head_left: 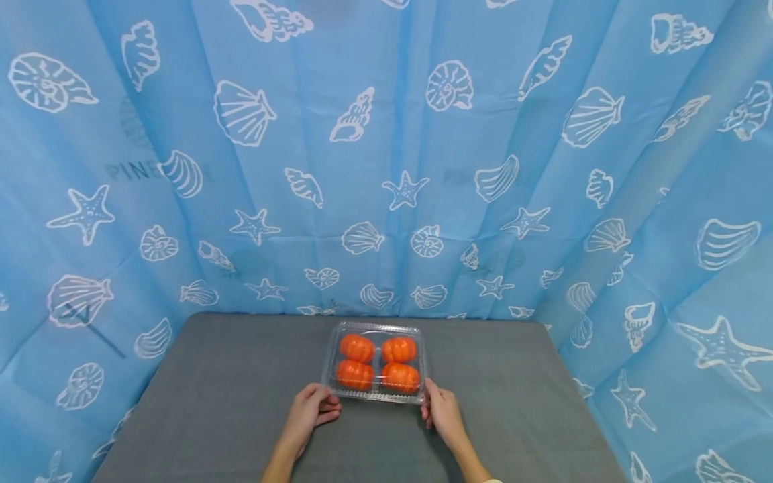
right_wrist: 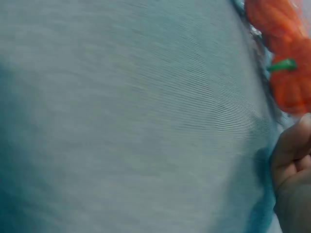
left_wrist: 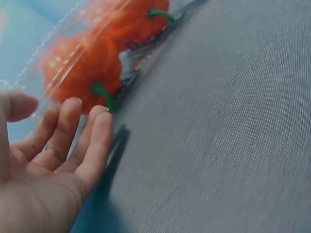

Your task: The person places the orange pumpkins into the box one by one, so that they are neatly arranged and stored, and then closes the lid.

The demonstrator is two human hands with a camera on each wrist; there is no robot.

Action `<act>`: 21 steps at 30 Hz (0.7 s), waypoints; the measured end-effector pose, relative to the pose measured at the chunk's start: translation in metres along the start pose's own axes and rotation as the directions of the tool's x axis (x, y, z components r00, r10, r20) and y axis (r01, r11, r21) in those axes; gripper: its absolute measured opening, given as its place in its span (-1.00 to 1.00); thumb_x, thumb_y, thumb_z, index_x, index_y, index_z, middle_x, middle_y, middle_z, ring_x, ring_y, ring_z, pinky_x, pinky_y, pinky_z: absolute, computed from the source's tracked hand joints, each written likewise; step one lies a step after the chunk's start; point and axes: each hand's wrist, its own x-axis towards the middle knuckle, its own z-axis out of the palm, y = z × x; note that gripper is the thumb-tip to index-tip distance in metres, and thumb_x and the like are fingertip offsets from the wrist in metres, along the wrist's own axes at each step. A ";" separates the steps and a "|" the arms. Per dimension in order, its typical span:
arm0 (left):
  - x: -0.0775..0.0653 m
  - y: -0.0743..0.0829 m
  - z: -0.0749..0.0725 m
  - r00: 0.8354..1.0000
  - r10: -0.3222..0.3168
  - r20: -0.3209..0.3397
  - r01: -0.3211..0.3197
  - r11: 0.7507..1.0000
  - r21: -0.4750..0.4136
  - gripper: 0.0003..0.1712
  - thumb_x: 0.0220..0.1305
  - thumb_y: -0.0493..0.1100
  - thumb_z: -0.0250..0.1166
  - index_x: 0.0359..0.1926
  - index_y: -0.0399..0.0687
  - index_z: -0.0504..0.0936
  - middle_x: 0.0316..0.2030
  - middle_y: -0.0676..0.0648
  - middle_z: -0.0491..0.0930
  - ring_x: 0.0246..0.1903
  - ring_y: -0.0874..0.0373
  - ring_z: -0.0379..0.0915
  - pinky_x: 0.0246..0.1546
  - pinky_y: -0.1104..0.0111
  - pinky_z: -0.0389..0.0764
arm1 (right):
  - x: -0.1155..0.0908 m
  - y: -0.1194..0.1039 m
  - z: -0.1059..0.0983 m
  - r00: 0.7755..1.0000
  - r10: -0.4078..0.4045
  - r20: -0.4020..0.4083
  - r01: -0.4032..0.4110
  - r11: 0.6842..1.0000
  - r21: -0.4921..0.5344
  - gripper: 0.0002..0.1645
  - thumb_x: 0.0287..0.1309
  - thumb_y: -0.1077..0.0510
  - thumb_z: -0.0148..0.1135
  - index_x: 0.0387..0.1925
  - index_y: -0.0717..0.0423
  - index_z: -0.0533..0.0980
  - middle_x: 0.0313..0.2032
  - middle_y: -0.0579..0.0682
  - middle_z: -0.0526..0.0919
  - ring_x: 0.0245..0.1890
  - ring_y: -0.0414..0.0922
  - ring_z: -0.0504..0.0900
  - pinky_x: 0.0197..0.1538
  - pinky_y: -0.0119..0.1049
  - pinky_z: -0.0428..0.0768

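A clear plastic clamshell box (head_left: pixel 376 397) with its lid down sits toward the far side of the grey table. Inside it are several small orange pumpkins (head_left: pixel 400 378), two rows deep, and green stems show in both wrist views. My left hand (head_left: pixel 311 414) holds the box's near left corner, thumb at the edge and fingers bent below. At the near right corner my right hand (head_left: pixel 443 412) grips the side, thumb along it and fingers curled in. In the right wrist view, the frame edge cuts off part of that hand (right_wrist: pixel 294 170).
The grey cloth-covered table (head_left: pixel 241 376) has rounded far corners. Behind it and along both sides hangs a blue curtain (head_left: pixel 374 174) printed with white shells and starfish.
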 end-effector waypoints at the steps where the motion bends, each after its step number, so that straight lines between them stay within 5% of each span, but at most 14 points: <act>1: 0.001 0.000 0.004 1.000 0.004 0.005 -0.004 1.000 -0.008 -0.82 0.47 -0.20 0.07 -0.21 -0.23 0.53 -0.37 -0.08 0.68 -0.31 0.09 0.71 -0.17 0.19 0.79 | -0.001 0.001 0.000 1.000 0.006 0.005 -0.007 1.000 0.031 -0.43 0.55 -0.05 -0.09 -0.55 0.19 0.47 -0.76 -0.14 0.42 -0.81 -0.25 0.33 -0.69 -0.31 0.47; 5: 0.004 -0.005 0.017 0.999 0.033 -0.020 -0.034 0.997 -0.062 -0.79 0.44 -0.23 0.00 -0.30 -0.20 0.52 -0.46 -0.04 0.65 -0.37 0.09 0.70 -0.22 0.15 0.79 | -0.005 0.009 -0.001 1.000 0.005 -0.004 -0.004 0.991 0.136 -0.63 0.49 0.13 -0.06 -0.35 0.31 0.50 -0.69 -0.11 0.41 -0.76 -0.23 0.35 -0.67 -0.29 0.54; 11: 0.007 -0.019 0.021 0.992 0.084 -0.099 -0.095 0.989 -0.113 -0.78 0.45 -0.26 0.02 -0.32 -0.25 0.54 -0.51 0.00 0.62 -0.43 0.15 0.66 -0.33 0.26 0.78 | -0.007 0.016 -0.005 1.000 -0.010 0.023 0.004 0.968 0.252 -0.71 0.39 0.21 0.03 -0.31 0.41 0.50 -0.68 -0.08 0.42 -0.74 -0.22 0.38 -0.62 -0.31 0.58; 21: 0.010 -0.022 0.016 0.997 0.024 -0.071 -0.033 0.991 -0.133 -0.82 0.40 -0.24 0.11 -0.32 -0.19 0.61 -0.50 0.01 0.66 -0.39 0.19 0.66 -0.29 0.30 0.76 | -0.007 0.016 -0.013 0.997 0.001 0.075 -0.025 0.948 0.318 -0.76 0.41 0.18 0.08 -0.33 0.26 0.53 -0.63 -0.13 0.41 -0.69 -0.28 0.36 -0.57 -0.37 0.56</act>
